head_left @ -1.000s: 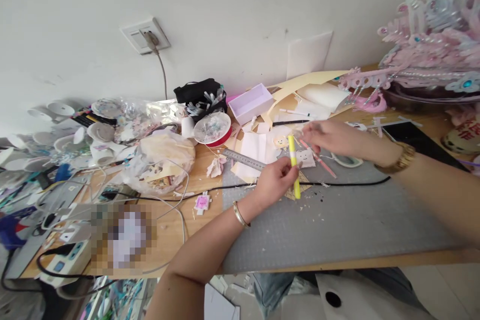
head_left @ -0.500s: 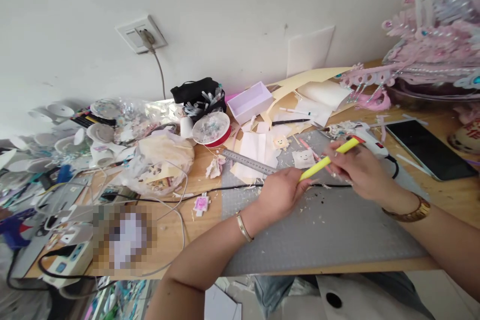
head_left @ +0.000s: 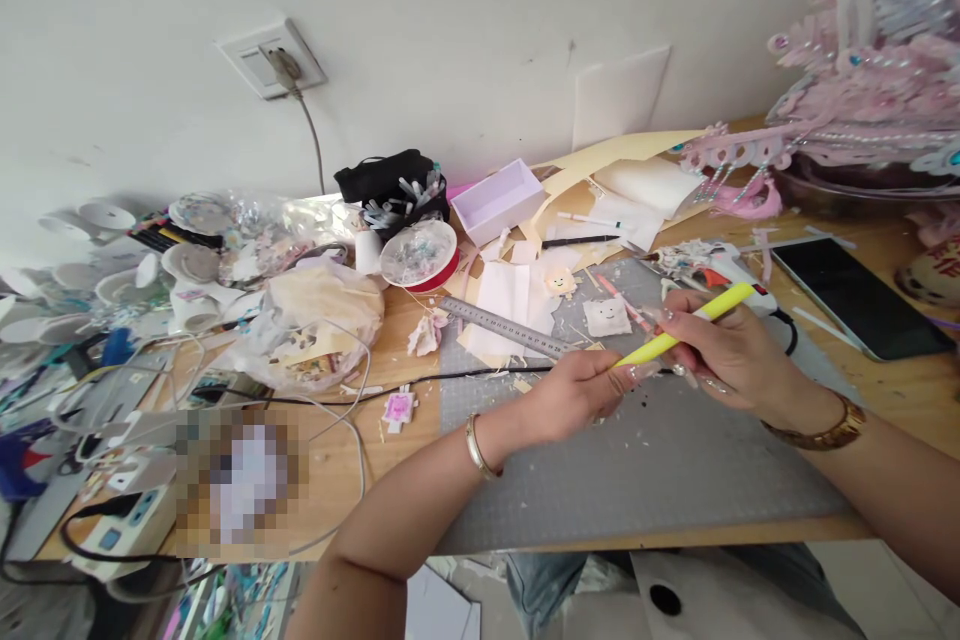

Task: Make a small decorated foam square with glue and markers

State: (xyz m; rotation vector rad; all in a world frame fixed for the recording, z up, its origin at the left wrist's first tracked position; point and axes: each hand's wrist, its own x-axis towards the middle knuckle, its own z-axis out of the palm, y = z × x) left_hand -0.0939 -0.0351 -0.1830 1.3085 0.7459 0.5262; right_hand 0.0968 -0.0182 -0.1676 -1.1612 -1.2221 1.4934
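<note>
A bright yellow pen-shaped stick is held slantwise between both hands above the grey cutting mat. My left hand is closed around its lower left end. Bent round its middle are the fingers and thumb of my right hand, with the upper end sticking out past them. What kind of tool it is does not show clearly. Just beyond my hands lie a small white piece with a drawn smile, a cream smiling piece and a steel ruler. A black cable runs behind my left hand.
A white glue gun and a phone lie to the right. Farther back are a lilac box, a red-rimmed spool and a black pouch. Cables and a power strip crowd the left.
The yellow stick has shifted slightly right, its upper end now farther from my left hand. My right hand's fingers have moved lower around it. The view has shifted a little.
</note>
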